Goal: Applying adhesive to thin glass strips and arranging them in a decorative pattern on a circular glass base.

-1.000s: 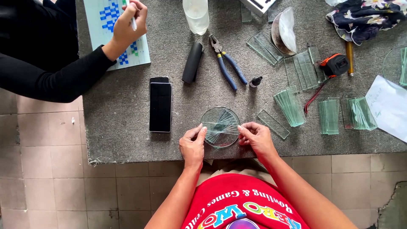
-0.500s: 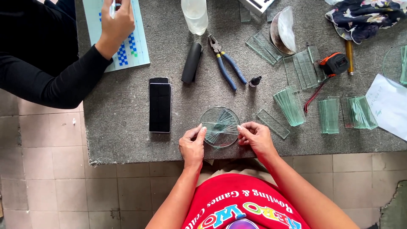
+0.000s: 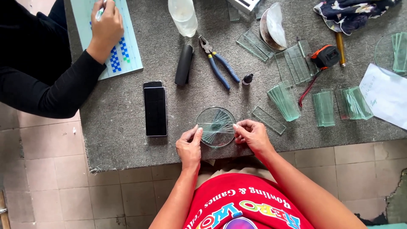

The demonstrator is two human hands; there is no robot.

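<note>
A round clear glass disc [image 3: 216, 126] lies near the front edge of the grey felt table [image 3: 118, 127], with several thin glass strips fanned out on it. My left hand [image 3: 189, 146] pinches the left end of a glass strip at the disc's left rim. My right hand [image 3: 252, 135] pinches the strip's right end at the disc's right rim. Both hands rest on the table either side of the disc.
Two stacked black phones [image 3: 155, 109] lie left of the disc. Behind it are a black case [image 3: 184, 64], blue-handled pliers [image 3: 219, 68], a small dropper bottle [image 3: 247, 79], a plastic bottle [image 3: 183, 16], glass strip piles [image 3: 283, 101], a tape measure [image 3: 325, 56]. Another person's hand [image 3: 106, 27] draws on a gridded sheet [image 3: 127, 51].
The other person's hand at the far left has shifted along the gridded sheet. My hands and the disc have hardly moved.
</note>
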